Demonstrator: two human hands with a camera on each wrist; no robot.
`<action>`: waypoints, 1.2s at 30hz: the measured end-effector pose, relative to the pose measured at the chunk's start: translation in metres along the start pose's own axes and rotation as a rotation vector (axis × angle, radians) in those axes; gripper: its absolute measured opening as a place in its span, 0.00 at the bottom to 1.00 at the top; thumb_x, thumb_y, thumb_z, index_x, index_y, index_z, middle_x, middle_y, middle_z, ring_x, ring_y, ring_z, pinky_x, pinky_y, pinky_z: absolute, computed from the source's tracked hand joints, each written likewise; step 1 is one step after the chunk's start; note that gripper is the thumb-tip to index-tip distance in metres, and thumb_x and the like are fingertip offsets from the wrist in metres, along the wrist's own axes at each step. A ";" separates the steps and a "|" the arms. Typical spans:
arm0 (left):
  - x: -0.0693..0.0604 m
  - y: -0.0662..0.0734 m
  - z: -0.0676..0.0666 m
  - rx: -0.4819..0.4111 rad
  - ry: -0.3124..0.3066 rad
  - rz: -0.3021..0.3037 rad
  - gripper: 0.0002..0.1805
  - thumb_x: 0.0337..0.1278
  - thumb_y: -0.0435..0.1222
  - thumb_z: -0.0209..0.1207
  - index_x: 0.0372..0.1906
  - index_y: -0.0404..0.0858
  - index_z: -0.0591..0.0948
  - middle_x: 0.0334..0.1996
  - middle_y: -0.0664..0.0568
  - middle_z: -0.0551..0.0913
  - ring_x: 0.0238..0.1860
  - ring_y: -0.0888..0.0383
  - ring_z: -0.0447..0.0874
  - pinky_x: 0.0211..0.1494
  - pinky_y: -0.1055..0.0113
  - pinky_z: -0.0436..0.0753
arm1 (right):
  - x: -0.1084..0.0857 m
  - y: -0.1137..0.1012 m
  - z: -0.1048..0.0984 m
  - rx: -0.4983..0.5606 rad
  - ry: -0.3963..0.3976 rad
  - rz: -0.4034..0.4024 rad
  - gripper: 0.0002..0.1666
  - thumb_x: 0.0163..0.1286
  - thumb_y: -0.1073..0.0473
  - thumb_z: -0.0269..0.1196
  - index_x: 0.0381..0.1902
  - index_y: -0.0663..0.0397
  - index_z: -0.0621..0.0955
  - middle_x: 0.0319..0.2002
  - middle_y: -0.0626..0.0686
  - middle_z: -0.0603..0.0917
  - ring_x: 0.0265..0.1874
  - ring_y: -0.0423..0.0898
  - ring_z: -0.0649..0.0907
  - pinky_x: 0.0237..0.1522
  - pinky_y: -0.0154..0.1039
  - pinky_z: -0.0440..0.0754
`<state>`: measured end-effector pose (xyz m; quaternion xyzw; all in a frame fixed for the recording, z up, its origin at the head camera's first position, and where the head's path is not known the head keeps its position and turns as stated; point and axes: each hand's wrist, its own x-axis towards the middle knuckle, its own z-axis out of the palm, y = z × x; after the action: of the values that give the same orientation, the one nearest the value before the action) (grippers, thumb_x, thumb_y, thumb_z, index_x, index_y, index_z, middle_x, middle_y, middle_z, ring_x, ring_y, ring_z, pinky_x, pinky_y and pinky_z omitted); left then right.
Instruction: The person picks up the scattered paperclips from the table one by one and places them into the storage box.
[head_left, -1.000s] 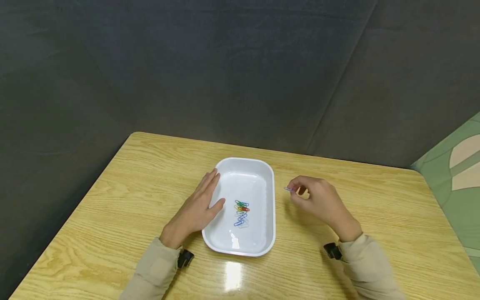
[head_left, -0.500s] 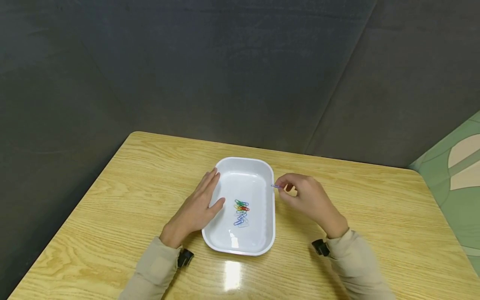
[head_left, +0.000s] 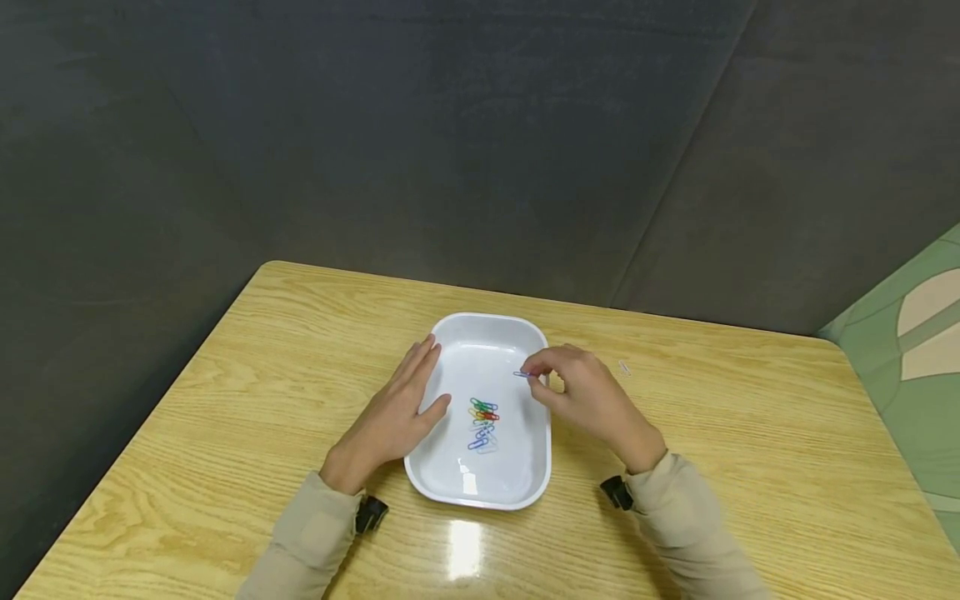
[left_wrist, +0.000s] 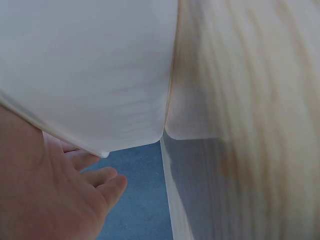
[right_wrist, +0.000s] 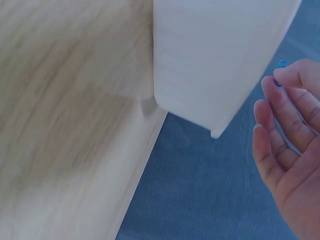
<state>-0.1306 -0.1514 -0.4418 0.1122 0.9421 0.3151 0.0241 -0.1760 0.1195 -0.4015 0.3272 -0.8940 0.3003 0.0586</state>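
A white tray [head_left: 480,490] stands on the table with a small heap of coloured paper clips [head_left: 484,421] on its floor: green, red, yellow, blue and pale ones. My left hand [head_left: 393,415] rests on the tray's left rim, fingers extended; the left wrist view shows the palm side against the outer wall. Between thumb and forefinger, my right hand [head_left: 585,396] pinches a blue paper clip [head_left: 521,374] over the tray's right side. In the right wrist view that blue clip [right_wrist: 282,64] juts from the fingertips, above the rim.
A small pale paper clip [head_left: 625,367] lies on the wooden table [head_left: 765,433] to the right of the tray. Behind the table's far edge rises a dark cloth partition [head_left: 465,167]. A green patterned panel [head_left: 915,358] is at the far right.
My right hand has moved left with the blue paper clip, from beside the tray to over it. The pale clip on the table has come into sight. My left hand has stayed put.
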 end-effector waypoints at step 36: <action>-0.001 0.002 -0.001 0.009 -0.014 -0.005 0.40 0.72 0.49 0.50 0.80 0.40 0.49 0.82 0.54 0.42 0.82 0.47 0.40 0.81 0.47 0.52 | 0.018 -0.011 0.043 -0.026 -0.157 -0.034 0.07 0.63 0.64 0.66 0.39 0.53 0.86 0.35 0.46 0.88 0.35 0.40 0.83 0.41 0.37 0.84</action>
<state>-0.1297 -0.1509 -0.4399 0.1123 0.9436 0.3100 0.0307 -0.1786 0.0780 -0.4258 0.3640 -0.8941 0.2609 -0.0024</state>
